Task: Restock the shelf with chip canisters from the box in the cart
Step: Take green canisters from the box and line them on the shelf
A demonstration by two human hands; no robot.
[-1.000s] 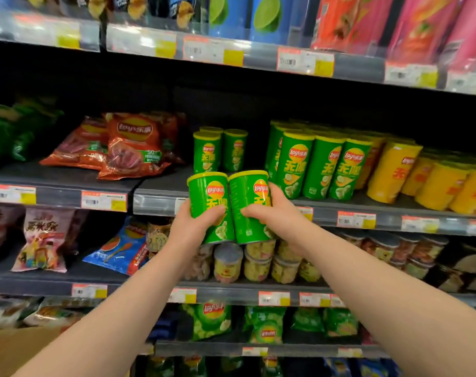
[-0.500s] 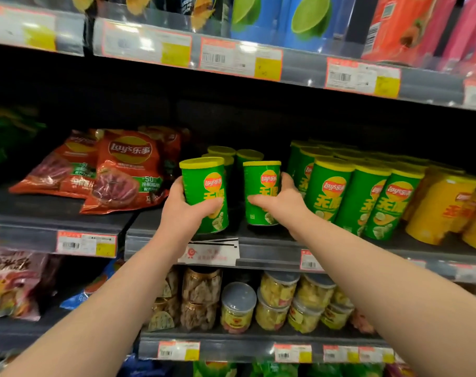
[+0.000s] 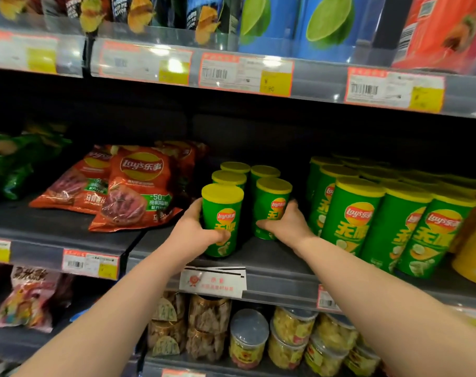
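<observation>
Two short green chip canisters with yellow lids stand on the dark middle shelf (image 3: 272, 258). My left hand (image 3: 194, 231) grips the left canister (image 3: 222, 210) near the shelf's front edge. My right hand (image 3: 287, 223) holds the right canister (image 3: 271, 202), which stands a little deeper. Three more short green canisters (image 3: 235, 168) are lined up behind them. The box and cart are out of sight.
Taller green canisters (image 3: 351, 213) fill the shelf to the right, with yellow ones (image 3: 473, 257) beyond. Orange chip bags (image 3: 135, 191) lie to the left. An upper shelf rail with price tags (image 3: 245, 73) hangs overhead. Clear tubs (image 3: 247, 338) sit on the shelf below.
Both hands have carried the two canisters up from in front of the shelf and set them down on it, pushing them back toward the ones standing there. The camera has moved closer.
</observation>
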